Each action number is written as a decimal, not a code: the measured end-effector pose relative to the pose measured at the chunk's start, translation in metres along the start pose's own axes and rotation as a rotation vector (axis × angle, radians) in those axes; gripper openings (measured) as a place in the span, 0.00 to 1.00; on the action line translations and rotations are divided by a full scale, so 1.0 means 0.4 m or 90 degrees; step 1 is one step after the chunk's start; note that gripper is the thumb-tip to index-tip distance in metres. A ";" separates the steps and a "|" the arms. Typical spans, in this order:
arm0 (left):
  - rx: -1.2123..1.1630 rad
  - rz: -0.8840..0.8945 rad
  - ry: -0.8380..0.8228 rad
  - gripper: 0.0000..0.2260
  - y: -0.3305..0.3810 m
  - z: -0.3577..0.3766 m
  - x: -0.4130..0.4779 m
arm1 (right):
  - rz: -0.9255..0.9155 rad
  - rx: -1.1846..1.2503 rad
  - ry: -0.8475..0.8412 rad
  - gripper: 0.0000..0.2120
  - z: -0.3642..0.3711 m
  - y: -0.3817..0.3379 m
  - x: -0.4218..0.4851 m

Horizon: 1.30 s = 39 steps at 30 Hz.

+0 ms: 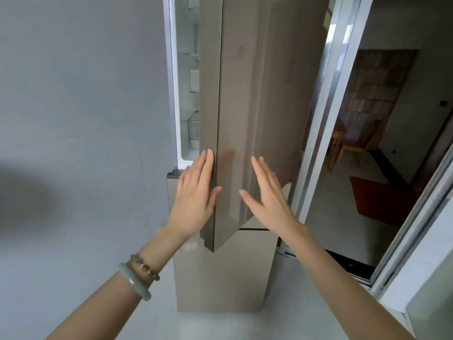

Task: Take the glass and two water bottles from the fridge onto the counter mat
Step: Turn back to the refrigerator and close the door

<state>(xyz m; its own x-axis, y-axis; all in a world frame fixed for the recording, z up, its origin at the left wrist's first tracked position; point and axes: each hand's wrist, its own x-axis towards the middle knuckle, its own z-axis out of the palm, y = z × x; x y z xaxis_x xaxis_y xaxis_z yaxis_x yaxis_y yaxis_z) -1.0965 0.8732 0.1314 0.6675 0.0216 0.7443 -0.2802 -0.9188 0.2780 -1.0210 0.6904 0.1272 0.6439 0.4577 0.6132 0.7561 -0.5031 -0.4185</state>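
Observation:
A tall taupe fridge stands in front of me with its upper door (257, 99) swung partly open. My left hand (196, 192) lies flat against the door's free edge, fingers straight, thumb on the door's front. My right hand (266, 195) is held flat and open at the door's glossy front, holding nothing. Through the gap at the left I see the white interior (187, 77) with pale shelves and bins. No glass, water bottle or counter mat shows in this view.
A grey wall (81, 99) fills the left side. The fridge's lower door (220, 273) is closed below the hands. At the right, a sliding door frame (326, 123) opens onto a darker room with a wooden chair (353, 141) and a red rug (382, 200).

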 end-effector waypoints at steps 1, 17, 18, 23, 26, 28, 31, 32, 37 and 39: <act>-0.015 -0.007 0.001 0.31 -0.022 -0.001 0.008 | -0.007 -0.010 -0.003 0.35 0.015 0.003 0.020; -0.084 -0.029 -0.038 0.32 -0.474 -0.006 0.186 | -0.096 -0.118 0.012 0.33 0.293 0.012 0.429; -0.080 -0.027 -0.042 0.32 -0.503 -0.003 0.202 | -0.096 -0.116 0.009 0.33 0.311 0.014 0.450; -0.095 -0.042 -0.048 0.33 -0.615 0.025 0.273 | -0.086 -0.136 0.021 0.32 0.382 0.024 0.535; -0.126 -0.063 -0.049 0.33 -0.672 0.057 0.316 | -0.072 -0.175 0.026 0.31 0.417 0.035 0.581; -0.141 -0.076 -0.039 0.33 -0.704 0.079 0.342 | -0.065 -0.203 0.022 0.31 0.439 0.042 0.610; -0.167 -0.097 -0.023 0.33 -0.741 0.110 0.382 | -0.063 -0.249 0.027 0.31 0.464 0.055 0.654; -0.175 -0.099 -0.020 0.33 -0.753 0.120 0.396 | -0.065 -0.267 0.030 0.31 0.471 0.061 0.667; -0.171 -0.093 -0.004 0.33 -0.802 0.165 0.450 | -0.076 -0.309 0.035 0.30 0.508 0.091 0.723; -0.158 -0.105 0.005 0.34 -0.815 0.182 0.466 | -0.077 -0.312 0.033 0.29 0.521 0.102 0.738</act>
<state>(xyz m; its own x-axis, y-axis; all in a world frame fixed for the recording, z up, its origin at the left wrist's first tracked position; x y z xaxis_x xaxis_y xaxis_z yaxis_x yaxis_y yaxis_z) -0.8307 1.1482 0.1352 0.7134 0.1661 0.6808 -0.3295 -0.7779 0.5351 -0.7755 0.9578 0.1515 0.5386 0.5031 0.6759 0.6736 -0.7390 0.0133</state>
